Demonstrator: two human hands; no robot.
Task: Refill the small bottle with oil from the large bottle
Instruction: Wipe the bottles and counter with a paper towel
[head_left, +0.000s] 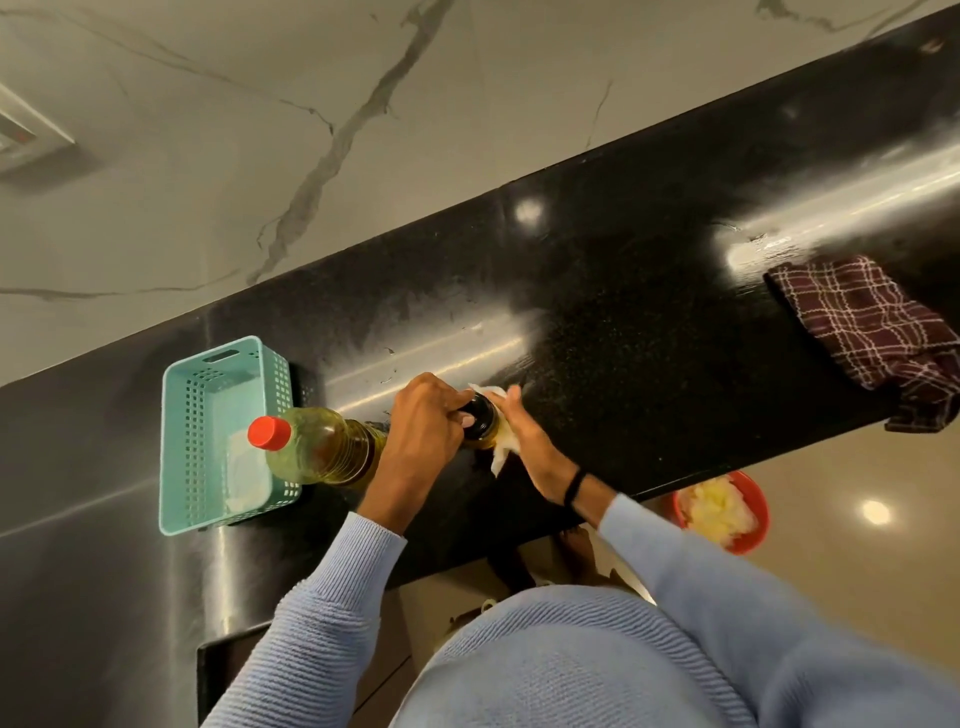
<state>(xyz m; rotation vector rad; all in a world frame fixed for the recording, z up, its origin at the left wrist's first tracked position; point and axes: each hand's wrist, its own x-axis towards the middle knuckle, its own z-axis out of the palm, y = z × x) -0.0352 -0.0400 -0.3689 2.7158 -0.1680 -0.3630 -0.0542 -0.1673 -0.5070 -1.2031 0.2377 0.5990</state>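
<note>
The small bottle (480, 423), at frame centre on the black counter (649, 312), is gripped at its black cap by the left hand (423, 423) and wrapped with a white tissue (501, 447) by the right hand (535, 447). The large bottle (317, 449), red-capped, stands just left.

Teal basket (179, 415) on black counter (649, 312), checked cloth (872, 327) (edge-draped), red bowl (756, 530) below.

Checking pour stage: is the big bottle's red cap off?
No, the red cap sits on the large bottle, which stands on the counter.
</note>
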